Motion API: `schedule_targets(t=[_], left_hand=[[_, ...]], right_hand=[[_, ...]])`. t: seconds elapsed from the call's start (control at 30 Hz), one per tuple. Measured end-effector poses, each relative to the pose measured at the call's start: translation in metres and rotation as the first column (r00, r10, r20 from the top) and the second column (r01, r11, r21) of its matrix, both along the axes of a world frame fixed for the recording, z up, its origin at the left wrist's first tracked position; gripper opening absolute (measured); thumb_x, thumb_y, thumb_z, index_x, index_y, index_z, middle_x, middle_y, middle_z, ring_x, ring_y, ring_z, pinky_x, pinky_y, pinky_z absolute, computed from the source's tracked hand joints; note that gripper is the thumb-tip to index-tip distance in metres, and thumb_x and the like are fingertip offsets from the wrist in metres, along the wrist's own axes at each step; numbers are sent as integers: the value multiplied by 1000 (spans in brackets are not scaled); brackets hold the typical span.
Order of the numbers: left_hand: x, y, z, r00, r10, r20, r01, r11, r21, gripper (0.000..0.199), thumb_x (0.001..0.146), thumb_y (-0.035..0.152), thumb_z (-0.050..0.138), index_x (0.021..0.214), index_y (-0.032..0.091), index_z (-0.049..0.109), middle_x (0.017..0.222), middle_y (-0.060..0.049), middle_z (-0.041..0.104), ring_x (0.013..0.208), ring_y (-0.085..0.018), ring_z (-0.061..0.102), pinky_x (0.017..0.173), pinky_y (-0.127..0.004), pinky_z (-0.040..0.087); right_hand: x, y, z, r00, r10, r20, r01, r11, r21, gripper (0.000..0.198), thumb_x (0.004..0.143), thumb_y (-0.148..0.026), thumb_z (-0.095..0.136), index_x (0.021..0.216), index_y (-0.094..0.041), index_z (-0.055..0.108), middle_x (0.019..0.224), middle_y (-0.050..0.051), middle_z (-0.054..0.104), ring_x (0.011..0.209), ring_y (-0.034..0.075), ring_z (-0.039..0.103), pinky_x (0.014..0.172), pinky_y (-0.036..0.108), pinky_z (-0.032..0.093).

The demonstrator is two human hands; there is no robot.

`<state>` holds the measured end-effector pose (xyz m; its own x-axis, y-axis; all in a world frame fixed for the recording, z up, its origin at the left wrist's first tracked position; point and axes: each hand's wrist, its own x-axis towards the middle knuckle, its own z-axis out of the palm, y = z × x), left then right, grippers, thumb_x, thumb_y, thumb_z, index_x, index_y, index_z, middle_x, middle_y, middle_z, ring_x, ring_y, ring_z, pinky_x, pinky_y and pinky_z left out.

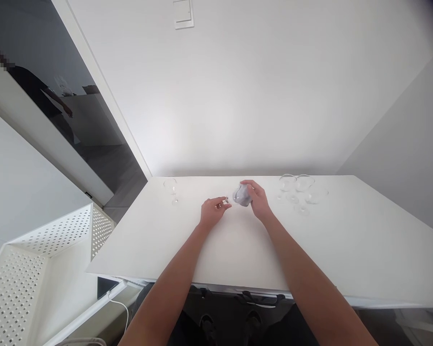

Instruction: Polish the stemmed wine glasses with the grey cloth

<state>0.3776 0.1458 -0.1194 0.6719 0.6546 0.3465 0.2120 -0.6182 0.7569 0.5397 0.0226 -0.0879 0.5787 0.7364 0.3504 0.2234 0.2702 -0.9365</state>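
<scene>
My left hand is closed, its fingers pinching the foot end of a clear stemmed wine glass held sideways above the white table. The glass's bowl points right, toward my right hand. That hand is wrapped round a grey cloth, which lies against the bowl and seems to fill or cover part of it; whether it is inside or outside, I cannot tell. One clear stemmed glass stands at the table's back left. Several more stemmed glasses are grouped at the back right.
The white table meets a white wall bearing a light switch. At lower left is a white perforated organiser with a white cable nearby. Through the doorway at upper left, a person in black stands near another table.
</scene>
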Motion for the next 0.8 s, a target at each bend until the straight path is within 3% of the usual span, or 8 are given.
schedule_targets(t=[0.07, 0.17, 0.23, 0.3, 0.4, 0.5, 0.57, 0.8], left_hand=[[0, -1, 1, 999, -17, 40, 19, 999, -39, 23, 83, 41, 74, 102, 30, 79, 76, 3, 71, 69, -14, 57, 78, -31, 51], [-2, -1, 5, 993, -18, 119, 33, 991, -126, 26, 82, 42, 74, 102, 26, 78, 76, 1, 69, 68, -13, 55, 74, -29, 50], [-4, -1, 8, 983, -8, 182, 44, 980, -194, 28, 83, 44, 72, 103, 24, 77, 76, 0, 67, 67, -13, 54, 70, -28, 50], [-4, -2, 11, 970, -31, 239, 97, 959, -267, 31, 86, 47, 68, 104, 22, 76, 76, 0, 65, 64, -12, 52, 67, -28, 49], [-3, -3, 13, 949, -155, 276, 252, 897, -363, 38, 87, 53, 67, 100, 19, 74, 75, -2, 64, 60, -11, 52, 61, -27, 47], [-1, -2, 13, 909, -285, 304, 400, 801, -446, 43, 84, 56, 71, 99, 16, 73, 67, -1, 59, 58, -11, 50, 58, -26, 43], [-1, -2, 14, 888, -307, 342, 445, 761, -472, 44, 84, 57, 70, 99, 15, 73, 64, 1, 55, 57, -10, 47, 57, -26, 41], [-1, 0, 17, 886, -251, 390, 435, 742, -510, 43, 86, 58, 68, 96, 16, 72, 62, 3, 50, 55, -9, 42, 57, -26, 36]], right_hand=[[3, 2, -3, 993, -13, -113, 20, 998, 56, 47, 89, -61, 63, 122, -26, 61, 92, 3, 66, 79, 20, 62, 72, 35, 51], [10, 7, -9, 955, -96, -282, 139, 981, 138, 58, 86, -56, 69, 135, -30, 52, 105, 4, 68, 93, 22, 66, 78, 36, 54], [14, 11, -13, 904, -166, -394, 244, 957, 157, 56, 87, -56, 67, 135, -30, 53, 120, 7, 67, 107, 24, 65, 85, 38, 55], [14, 14, -16, 864, -166, -475, 267, 951, 153, 49, 87, -55, 66, 126, -26, 60, 128, 10, 65, 114, 26, 63, 90, 41, 54], [0, 19, -16, 835, 22, -549, 80, 984, 161, 45, 84, -51, 68, 116, -20, 68, 124, 12, 68, 111, 30, 64, 91, 44, 53], [-19, 22, -10, 773, 209, -598, -114, 974, 194, 43, 82, -45, 71, 119, -22, 70, 119, 10, 70, 104, 29, 65, 88, 43, 53], [-27, 21, -4, 754, 237, -613, -102, 964, 248, 41, 86, -45, 68, 122, -26, 69, 122, 7, 69, 107, 28, 64, 89, 43, 53], [-29, 12, 15, 784, 280, -554, -143, 950, 277, 43, 94, -56, 53, 125, -30, 66, 128, 5, 67, 114, 28, 61, 91, 45, 52]])
